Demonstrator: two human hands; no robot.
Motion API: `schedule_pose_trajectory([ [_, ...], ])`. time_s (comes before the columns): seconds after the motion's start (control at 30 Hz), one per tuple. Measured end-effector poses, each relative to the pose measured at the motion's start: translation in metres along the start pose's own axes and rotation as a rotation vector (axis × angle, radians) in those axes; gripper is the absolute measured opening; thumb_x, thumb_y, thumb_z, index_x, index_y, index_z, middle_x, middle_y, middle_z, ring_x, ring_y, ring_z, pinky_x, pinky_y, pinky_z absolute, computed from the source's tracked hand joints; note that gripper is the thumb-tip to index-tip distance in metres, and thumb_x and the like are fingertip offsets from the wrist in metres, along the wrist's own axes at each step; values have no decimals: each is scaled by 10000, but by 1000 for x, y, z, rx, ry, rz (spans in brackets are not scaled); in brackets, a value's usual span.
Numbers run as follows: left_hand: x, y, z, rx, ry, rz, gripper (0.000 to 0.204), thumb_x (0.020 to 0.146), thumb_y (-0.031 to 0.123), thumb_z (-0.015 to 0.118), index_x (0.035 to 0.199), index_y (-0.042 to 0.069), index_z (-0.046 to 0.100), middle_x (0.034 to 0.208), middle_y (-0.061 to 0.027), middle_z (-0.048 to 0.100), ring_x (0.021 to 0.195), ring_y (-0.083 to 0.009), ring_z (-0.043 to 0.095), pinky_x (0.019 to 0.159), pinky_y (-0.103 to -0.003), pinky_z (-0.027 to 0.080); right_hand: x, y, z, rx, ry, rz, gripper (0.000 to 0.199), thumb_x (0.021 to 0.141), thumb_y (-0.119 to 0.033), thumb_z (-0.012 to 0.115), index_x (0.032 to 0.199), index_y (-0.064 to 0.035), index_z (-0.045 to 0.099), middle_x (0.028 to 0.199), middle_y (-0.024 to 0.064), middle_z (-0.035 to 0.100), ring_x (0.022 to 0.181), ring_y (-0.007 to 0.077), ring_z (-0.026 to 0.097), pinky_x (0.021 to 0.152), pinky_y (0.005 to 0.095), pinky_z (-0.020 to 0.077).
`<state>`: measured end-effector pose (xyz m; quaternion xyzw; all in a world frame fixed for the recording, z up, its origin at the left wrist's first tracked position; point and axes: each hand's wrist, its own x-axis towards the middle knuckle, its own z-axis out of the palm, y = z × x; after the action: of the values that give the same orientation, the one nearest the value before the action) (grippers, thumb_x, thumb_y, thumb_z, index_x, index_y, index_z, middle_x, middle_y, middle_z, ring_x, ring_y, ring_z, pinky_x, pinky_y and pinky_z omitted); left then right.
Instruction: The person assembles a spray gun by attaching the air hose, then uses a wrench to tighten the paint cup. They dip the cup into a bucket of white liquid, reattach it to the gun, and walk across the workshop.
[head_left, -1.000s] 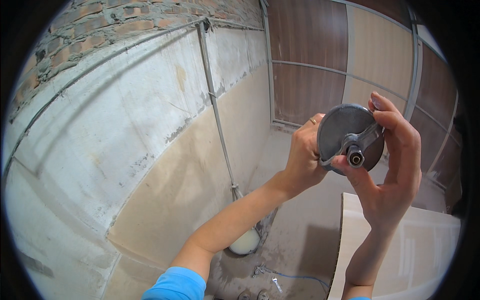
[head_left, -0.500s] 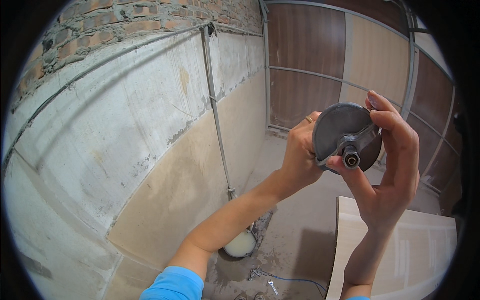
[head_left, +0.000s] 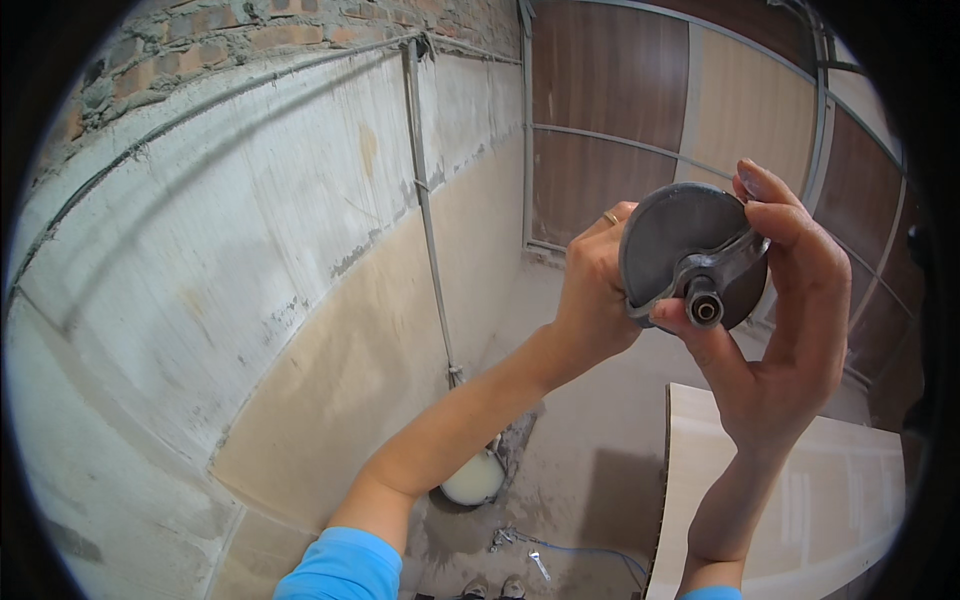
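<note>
I hold up a dark grey round part (head_left: 655, 235), like a cup lid, right of the middle of the view. A metal bracket (head_left: 738, 254) crosses its face, with a short hollow fitting (head_left: 704, 308) at the centre pointing toward me. My left hand (head_left: 598, 290) is closed round its left side, its fingertips hidden behind the disc. On the other side my right hand (head_left: 800, 310) grips the bracket. Its thumb presses the left end by the fitting and its fingers curl at the right end.
Below my left forearm stands a bucket of pale liquid (head_left: 474, 482) on wet floor. A wrench (head_left: 539, 565) lies near a thin blue hose (head_left: 580, 549). A large pale board (head_left: 780, 490) occupies the lower right. A pipe (head_left: 430, 230) runs down the left wall.
The round part and both hands sit slightly higher in the view. The right hand has shifted a little to the right, and my grip looks the same.
</note>
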<state>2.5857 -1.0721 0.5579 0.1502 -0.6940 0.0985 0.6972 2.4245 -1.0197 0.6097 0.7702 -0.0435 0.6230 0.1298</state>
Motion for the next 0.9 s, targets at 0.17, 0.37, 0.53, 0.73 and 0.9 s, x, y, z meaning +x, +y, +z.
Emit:
schedule_pose_trajectory([
  [0.17,-26,-23,-15,20,-83,-25,228,834,191,847,927,18,731,904,-70,726,908,-150,674,760,-311,534,-13,13,2,-182,-186,-73,508,850,-198,865,1288,-29,669,1356,206,658,1307,367,620,1074,479,526],
  [0.37,-184,-45,-68,250,-334,-575,234,819,208,827,1020,104,766,949,-110,731,849,-336,667,774,-446,536,-165,43,70,326,-434,774,329,989,-218,734,1263,-35,724,1136,79,719,1028,148,647,921,306,508],
  [0.53,-363,-48,-105,308,-331,-1162,239,853,47,763,1089,29,723,1030,-130,736,988,-296,693,874,-390,533,-348,36,167,534,-453,1323,329,1003,-306,715,1204,-49,750,1038,68,712,864,121,603,764,279,503],
  [0.73,-605,32,-182,697,-257,-1841,147,968,149,733,1018,38,651,894,-74,723,832,-152,654,783,-339,517,-572,-12,254,392,-321,1949,414,1034,-420,656,1175,-36,720,951,21,685,796,109,615,707,305,550],
  [0.9,-774,146,-178,381,-353,-2152,298,979,350,690,1024,56,672,889,-163,733,846,-356,720,735,-455,529,-765,-36,314,311,-292,2257,363,1036,-426,648,1136,-80,695,976,17,681,815,123,647,684,331,590],
])
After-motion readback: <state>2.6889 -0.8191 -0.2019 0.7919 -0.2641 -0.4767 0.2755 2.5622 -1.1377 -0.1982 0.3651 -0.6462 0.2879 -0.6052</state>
